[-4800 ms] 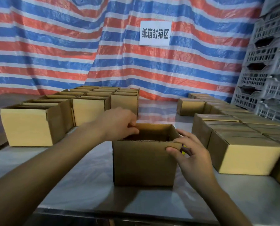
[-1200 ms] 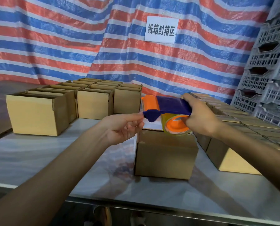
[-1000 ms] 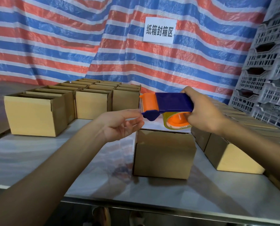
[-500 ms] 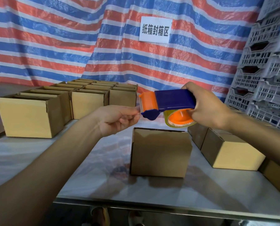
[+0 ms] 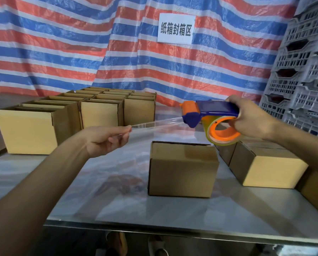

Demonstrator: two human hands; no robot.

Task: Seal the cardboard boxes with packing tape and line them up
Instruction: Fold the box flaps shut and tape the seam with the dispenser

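**One Sign Legible**

A single piece of writing can be read, in the upper part of the frame, a little right of centre. Five black Chinese characters, 纸箱封箱区, are printed in one row on a white sheet (image 5: 175, 29). The sheet is fixed against the red, white and blue striped tarpaulin (image 5: 62, 43) that fills the background.

Both bare forearms reach forward, well apart. The left grip (image 5: 108, 139), lower fingers curled, pinches the end of a clear tape strip (image 5: 154, 124) between thumb and forefinger; the right grip (image 5: 250, 120) curls around a tape dispenser (image 5: 215, 108).
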